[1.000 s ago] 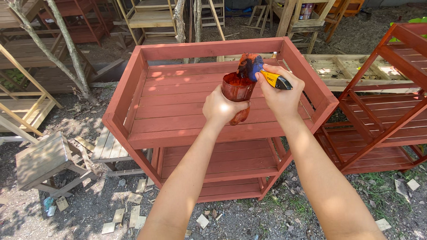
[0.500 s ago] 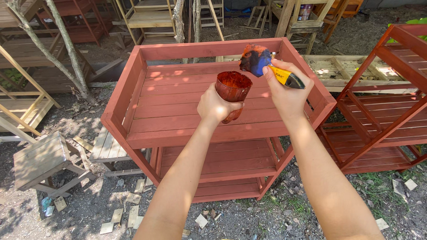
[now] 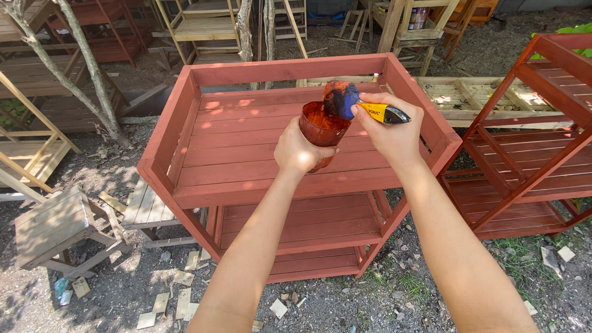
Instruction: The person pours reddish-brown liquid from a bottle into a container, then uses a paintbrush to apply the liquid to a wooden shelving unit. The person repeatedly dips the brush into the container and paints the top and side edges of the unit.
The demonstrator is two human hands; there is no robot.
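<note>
My left hand [image 3: 303,150] grips a small round cup of red-brown paint [image 3: 320,127] held above the top shelf of a red-painted wooden rack [image 3: 246,148]. My right hand [image 3: 390,128] holds a paintbrush [image 3: 357,105] with a yellow and black handle. Its blue ferrule and paint-soaked bristles rest at the cup's far rim. Both hands hover over the right half of the rack's slatted top tray.
A second red rack [image 3: 524,142] stands to the right. An unpainted slatted frame [image 3: 475,95] lies behind. Bare wooden racks [image 3: 209,28] stand at the back, a small wooden stool [image 3: 55,231] at lower left, thin tree trunks [image 3: 86,68] on the left, wood scraps [image 3: 179,296] on the ground.
The brush has lifted out of the cup and now sits at its far rim. Both hands shifted slightly and the cup stays in my left hand.
</note>
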